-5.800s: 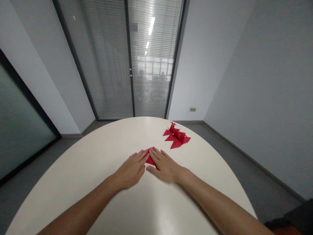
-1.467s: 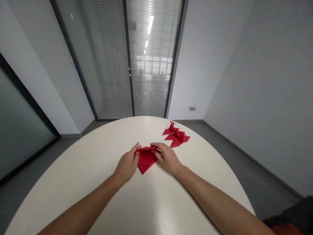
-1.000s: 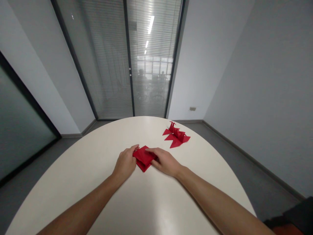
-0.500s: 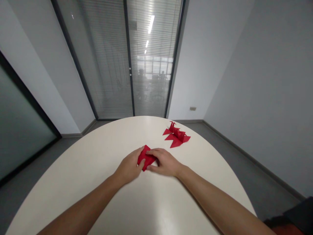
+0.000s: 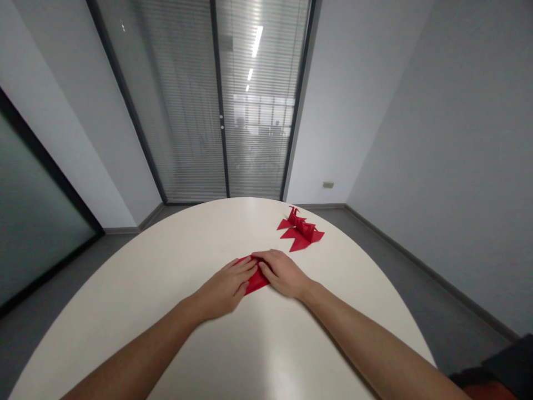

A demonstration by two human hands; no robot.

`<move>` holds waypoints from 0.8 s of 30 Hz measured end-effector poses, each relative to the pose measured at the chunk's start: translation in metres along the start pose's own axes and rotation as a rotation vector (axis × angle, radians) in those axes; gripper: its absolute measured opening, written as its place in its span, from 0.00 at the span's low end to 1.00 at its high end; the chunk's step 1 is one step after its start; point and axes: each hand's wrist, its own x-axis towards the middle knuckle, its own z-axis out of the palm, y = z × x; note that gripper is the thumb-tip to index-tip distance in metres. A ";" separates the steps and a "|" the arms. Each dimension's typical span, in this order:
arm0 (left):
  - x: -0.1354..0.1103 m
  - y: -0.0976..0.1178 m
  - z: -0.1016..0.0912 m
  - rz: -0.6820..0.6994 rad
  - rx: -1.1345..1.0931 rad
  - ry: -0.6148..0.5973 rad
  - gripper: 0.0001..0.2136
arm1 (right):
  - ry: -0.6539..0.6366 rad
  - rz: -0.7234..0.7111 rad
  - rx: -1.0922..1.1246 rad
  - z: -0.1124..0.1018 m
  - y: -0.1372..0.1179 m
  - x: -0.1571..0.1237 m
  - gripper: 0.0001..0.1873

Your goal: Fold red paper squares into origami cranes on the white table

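Pressing red paper, all fingers flat

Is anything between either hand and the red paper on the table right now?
Nothing visible is. The left hand and the right hand both lie flat on the red paper, touching it directly on the white table. The other red folded pieces sit farther back to the right, apart from both hands.

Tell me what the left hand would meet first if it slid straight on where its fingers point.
Probably the right hand, which lies on the red folded paper just ahead of the left hand; depth is hard to judge.
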 end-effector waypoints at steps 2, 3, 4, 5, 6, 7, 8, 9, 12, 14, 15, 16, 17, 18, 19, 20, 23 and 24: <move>0.001 -0.001 0.001 0.031 -0.005 0.019 0.24 | -0.020 -0.014 -0.004 0.001 0.001 0.000 0.20; 0.002 -0.001 0.001 0.031 -0.007 0.035 0.23 | -0.025 -0.020 -0.004 0.002 0.002 0.000 0.20; 0.003 -0.002 0.003 0.020 -0.009 0.052 0.23 | -0.025 -0.023 -0.004 0.002 0.002 0.000 0.20; 0.004 -0.002 0.004 0.004 -0.009 0.068 0.23 | -0.023 -0.024 -0.004 0.002 0.003 0.001 0.20; 0.004 -0.003 0.005 -0.017 -0.007 0.083 0.23 | -0.020 -0.024 -0.007 0.003 0.003 0.001 0.21; 0.005 -0.003 0.006 -0.044 0.002 0.095 0.23 | -0.018 -0.024 -0.011 0.003 0.004 0.001 0.21; 0.005 -0.003 0.007 -0.076 0.015 0.103 0.22 | -0.019 -0.023 -0.019 0.003 0.005 0.001 0.21; 0.004 -0.003 0.008 -0.108 0.033 0.107 0.22 | -0.020 -0.019 -0.031 0.004 0.006 0.001 0.21; 0.003 -0.001 0.008 -0.178 0.080 0.099 0.21 | -0.023 -0.007 -0.072 0.006 0.009 0.000 0.22; 0.002 0.000 0.007 -0.161 0.086 0.092 0.21 | -0.024 -0.004 -0.092 0.007 0.010 0.000 0.22; 0.001 0.001 0.006 -0.132 0.082 0.092 0.21 | -0.024 -0.003 -0.100 0.007 0.010 -0.001 0.22; 0.001 0.001 0.005 -0.094 0.072 0.089 0.21 | -0.024 -0.002 -0.109 0.007 0.010 -0.001 0.22; 0.001 0.002 0.004 -0.053 0.061 0.085 0.20 | -0.022 0.001 -0.118 0.007 0.010 -0.001 0.22; 0.001 0.003 0.003 -0.018 0.052 0.081 0.20 | -0.019 0.005 -0.127 0.007 0.010 -0.001 0.22; 0.001 0.004 0.002 0.001 0.049 0.078 0.19 | -0.016 0.010 -0.135 0.006 0.010 -0.002 0.22; 0.002 0.005 0.001 0.004 0.054 0.077 0.19 | -0.013 0.014 -0.142 0.006 0.010 -0.002 0.21; 0.004 0.007 0.000 -0.069 0.111 0.093 0.18 | -0.011 0.015 -0.155 0.005 0.010 -0.002 0.22; 0.004 0.007 0.000 -0.106 0.136 0.100 0.18 | -0.015 0.007 -0.156 0.005 0.011 -0.002 0.22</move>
